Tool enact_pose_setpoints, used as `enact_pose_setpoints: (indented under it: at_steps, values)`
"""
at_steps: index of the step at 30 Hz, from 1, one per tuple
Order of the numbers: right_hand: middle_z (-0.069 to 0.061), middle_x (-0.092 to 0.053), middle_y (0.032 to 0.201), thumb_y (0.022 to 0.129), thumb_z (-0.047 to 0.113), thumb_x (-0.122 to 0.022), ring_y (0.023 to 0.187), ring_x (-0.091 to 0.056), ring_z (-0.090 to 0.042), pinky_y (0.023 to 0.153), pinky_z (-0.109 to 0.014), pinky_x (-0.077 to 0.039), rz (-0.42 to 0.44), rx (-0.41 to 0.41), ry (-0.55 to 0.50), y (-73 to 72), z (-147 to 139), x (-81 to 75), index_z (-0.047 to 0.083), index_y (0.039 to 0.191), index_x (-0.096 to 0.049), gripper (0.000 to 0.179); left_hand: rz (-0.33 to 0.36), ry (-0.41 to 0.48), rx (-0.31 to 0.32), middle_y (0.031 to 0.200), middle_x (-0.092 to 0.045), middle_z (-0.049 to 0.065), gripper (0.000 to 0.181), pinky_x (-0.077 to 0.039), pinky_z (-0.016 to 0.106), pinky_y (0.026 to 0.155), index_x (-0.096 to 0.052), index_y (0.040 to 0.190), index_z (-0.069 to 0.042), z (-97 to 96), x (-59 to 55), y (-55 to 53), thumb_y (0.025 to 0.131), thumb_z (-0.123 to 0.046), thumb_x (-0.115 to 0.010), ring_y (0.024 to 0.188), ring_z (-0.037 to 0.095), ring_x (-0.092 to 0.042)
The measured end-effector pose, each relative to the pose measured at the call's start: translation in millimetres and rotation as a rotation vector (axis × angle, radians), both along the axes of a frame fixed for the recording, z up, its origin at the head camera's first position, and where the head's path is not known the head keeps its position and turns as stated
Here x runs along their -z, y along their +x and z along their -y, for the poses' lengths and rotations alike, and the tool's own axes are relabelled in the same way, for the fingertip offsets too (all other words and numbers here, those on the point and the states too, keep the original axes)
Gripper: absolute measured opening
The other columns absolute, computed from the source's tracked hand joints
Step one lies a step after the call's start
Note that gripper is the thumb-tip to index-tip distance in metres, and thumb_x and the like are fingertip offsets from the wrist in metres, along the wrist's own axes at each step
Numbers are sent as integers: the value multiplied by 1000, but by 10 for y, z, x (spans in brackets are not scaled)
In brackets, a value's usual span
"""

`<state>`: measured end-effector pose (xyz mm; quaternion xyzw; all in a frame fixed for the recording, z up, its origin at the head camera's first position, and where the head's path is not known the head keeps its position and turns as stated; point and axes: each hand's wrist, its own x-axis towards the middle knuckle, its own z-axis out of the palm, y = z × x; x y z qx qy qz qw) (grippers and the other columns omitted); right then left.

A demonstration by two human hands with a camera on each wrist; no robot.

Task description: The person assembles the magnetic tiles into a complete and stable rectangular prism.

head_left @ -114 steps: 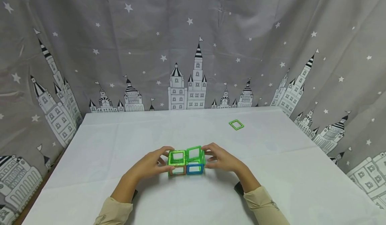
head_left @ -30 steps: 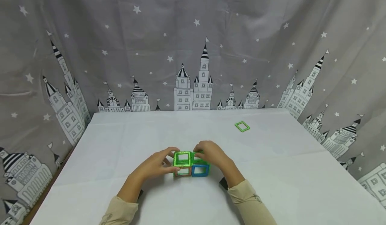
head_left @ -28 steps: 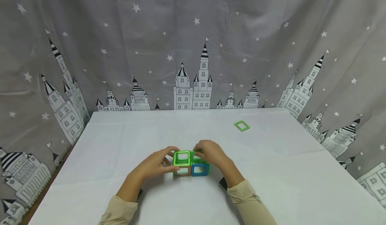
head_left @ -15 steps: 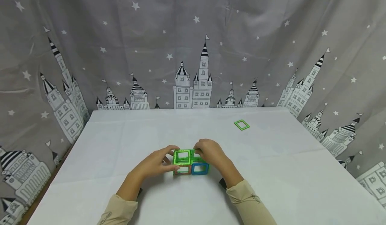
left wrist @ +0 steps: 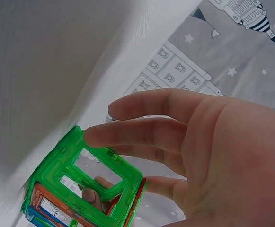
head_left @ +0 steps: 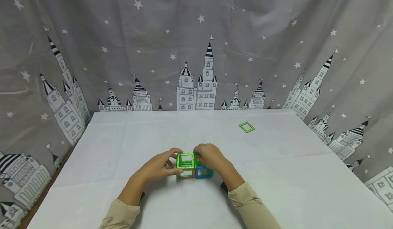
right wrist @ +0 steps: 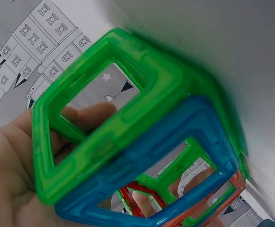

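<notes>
Two joined cubes of see-through magnetic tiles stand side by side on the white table. The left cube has a green top tile (head_left: pixel 185 165) and an orange front tile (head_left: pixel 194 173); the right one shows a blue tile (head_left: pixel 197 172) in front. My left hand (head_left: pixel 158 166) grips the left cube, thumb at its front edge and fingers toward the back. Over the right cube, my right hand (head_left: pixel 212 155) pinches near the top back edge by the seam and hides most of its top. Fingers show through the green side tile (right wrist: pixel 40 142) in the right wrist view.
One loose green square tile (head_left: pixel 243 129) lies flat toward the back right of the table (head_left: pixel 147 133). A grey curtain (head_left: pixel 147 27) printed with castles and stars hangs behind and around the table.
My right hand has moved from the right cube's side, where a green tile stood tilted up, to its top, then slightly left toward the seam. My left hand keeps its hold.
</notes>
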<state>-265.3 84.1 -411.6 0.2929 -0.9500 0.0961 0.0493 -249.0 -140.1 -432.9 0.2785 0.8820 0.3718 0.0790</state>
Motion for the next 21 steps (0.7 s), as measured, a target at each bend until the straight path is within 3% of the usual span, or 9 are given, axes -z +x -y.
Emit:
enact_pose_setpoints:
  at_steps: [10, 16, 21]
  values:
    - [-1, -68, 91, 88, 10, -65, 82, -63, -12, 78, -25, -52, 9, -63, 10, -14, -30, 14, 8, 98, -70, 11, 2, -27, -14, 121, -63, 11, 62, -52, 38, 80, -47, 132, -18, -18, -9, -6, 82, -47, -69, 92, 17, -66]
    - [-1, -64, 90, 90, 13, -64, 78, -56, -10, 73, -23, -49, 135, -92, -73, -33, -69, 18, 7, 96, -67, 9, 2, -35, -22, 121, -63, 15, 63, -53, 40, 80, -46, 133, -17, -28, 2, -7, 82, -46, -70, 90, 17, -66]
    - [-1, -64, 88, 89, 13, -64, 76, -54, -9, 72, -22, -49, 152, -92, -94, -47, -75, 12, 7, 95, -68, 9, -12, -39, -20, 120, -63, 16, 64, -53, 40, 79, -46, 133, -16, -28, 4, -9, 82, -45, -70, 90, 18, -66]
